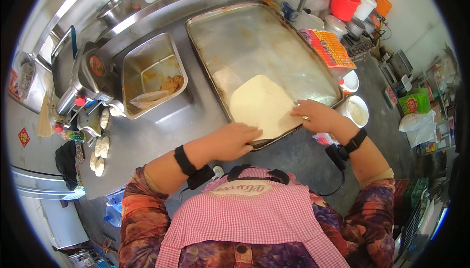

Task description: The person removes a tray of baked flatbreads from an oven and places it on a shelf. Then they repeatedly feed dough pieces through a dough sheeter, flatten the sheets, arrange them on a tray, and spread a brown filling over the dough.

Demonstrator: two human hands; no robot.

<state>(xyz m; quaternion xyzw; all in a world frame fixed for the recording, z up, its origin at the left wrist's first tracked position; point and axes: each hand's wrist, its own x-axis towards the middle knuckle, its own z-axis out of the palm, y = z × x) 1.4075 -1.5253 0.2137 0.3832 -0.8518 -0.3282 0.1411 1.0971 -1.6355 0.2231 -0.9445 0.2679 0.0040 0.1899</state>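
A thin, pale sheet of dough [259,104] lies flat at the near-left corner of a large metal baking tray [245,37] with an oily, shiny surface. My left hand [232,140] rests at the dough's near-left edge, its fingers stretched over the tray rim and the thumb apart below them. At the right edge of the dough is my right hand [320,116], fingers extended with their tips touching it. A ring sits on one right finger. The undersides of both hands are hidden.
Left of the tray, a deep steel pan [155,72] holds brown paste and a flat scoop. Farther left stands a metal machine [90,79] near several white dough pieces [100,153]. A white tub [356,111], an orange package [330,47] and a red bucket [344,3] are at the right.
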